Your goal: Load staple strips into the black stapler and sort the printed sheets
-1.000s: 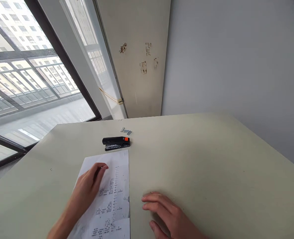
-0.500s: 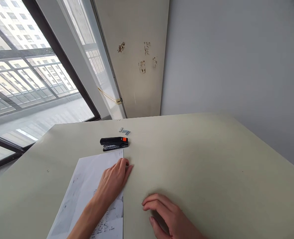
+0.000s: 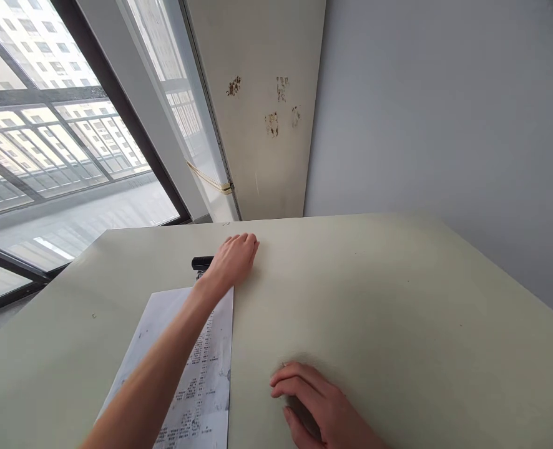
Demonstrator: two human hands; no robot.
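Bright daylight, with glare, enters by the window at left. Soft shadow edges the right hand on the table. Upper right corner darkens.

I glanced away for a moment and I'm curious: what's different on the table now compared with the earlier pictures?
The left hand has moved forward from over the paper, and now covers most of the stapler and hides the staple strips; whether it grips anything cannot be seen. The paper has shifted slightly left. The right hand stays curled beside it, and the stapler's visible end hasn't moved.
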